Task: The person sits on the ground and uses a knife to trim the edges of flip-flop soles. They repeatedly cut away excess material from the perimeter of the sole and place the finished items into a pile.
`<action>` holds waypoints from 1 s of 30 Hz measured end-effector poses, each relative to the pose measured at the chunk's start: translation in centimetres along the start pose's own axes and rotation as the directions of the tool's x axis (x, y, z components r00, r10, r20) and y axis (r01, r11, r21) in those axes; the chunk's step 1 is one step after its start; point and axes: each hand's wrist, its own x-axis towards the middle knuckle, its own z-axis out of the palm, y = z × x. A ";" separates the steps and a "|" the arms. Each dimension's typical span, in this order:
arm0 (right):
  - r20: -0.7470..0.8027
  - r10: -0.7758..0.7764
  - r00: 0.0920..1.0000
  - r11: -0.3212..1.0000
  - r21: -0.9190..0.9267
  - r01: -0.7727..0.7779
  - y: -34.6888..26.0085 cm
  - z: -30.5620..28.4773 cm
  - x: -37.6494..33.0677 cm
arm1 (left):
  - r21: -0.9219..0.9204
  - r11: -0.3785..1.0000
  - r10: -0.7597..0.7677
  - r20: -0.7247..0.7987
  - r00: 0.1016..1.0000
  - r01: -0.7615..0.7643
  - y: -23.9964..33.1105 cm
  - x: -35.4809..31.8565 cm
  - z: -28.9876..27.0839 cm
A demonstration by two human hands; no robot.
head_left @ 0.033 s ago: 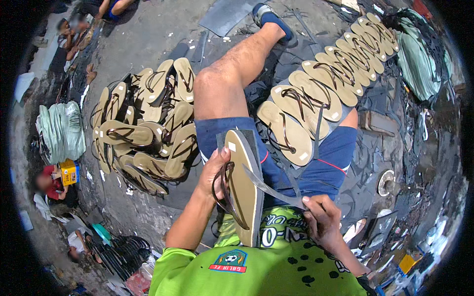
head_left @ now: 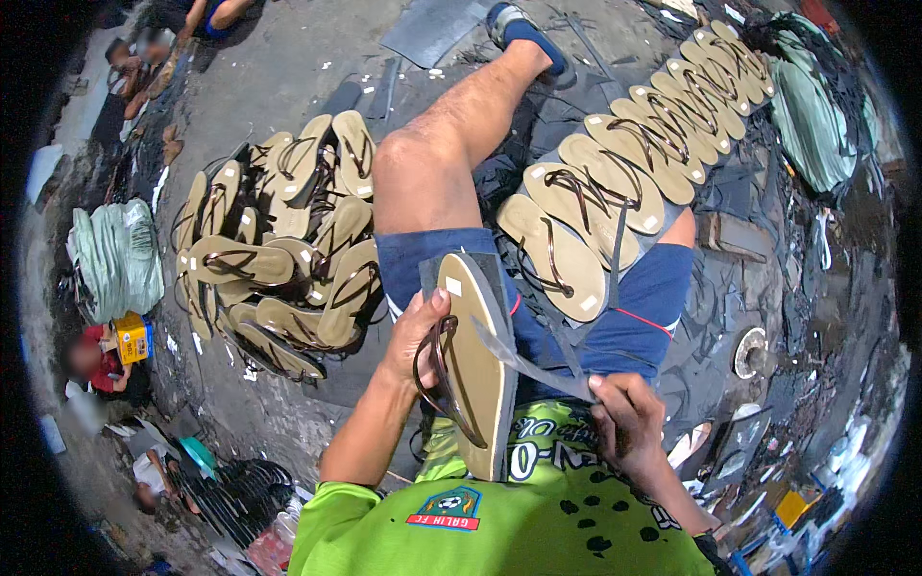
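A tan flip-flop (head_left: 478, 394) with dark brown straps stands lengthwise over my lap, its toe end pointing away from me. My left hand (head_left: 411, 338) is closed around its left edge, thumb near a small white label on the footbed. From the right side of the sole a thin dark grey strip (head_left: 530, 367) curls away, still joined to the dark sheet along the edge as far as I can see. My right hand (head_left: 629, 418) pinches the strip's free end between thumb and fingers, to the right of the flip-flop.
A heap of similar flip-flops (head_left: 245, 259) lies at the left. A slanting row of them (head_left: 639, 158) runs from my right thigh to the far right. Pale green bundles (head_left: 120, 259) sit at both sides. Dark offcuts and a grey block (head_left: 735, 238) litter the right floor. Other people are at far left.
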 end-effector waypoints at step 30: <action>0.253 0.010 0.968 0.998 0.057 -0.025 -1.4 -2.4 16.5 | 0.418 0.906 -0.068 -0.016 0.998 0.068 4.4 1.4 5.5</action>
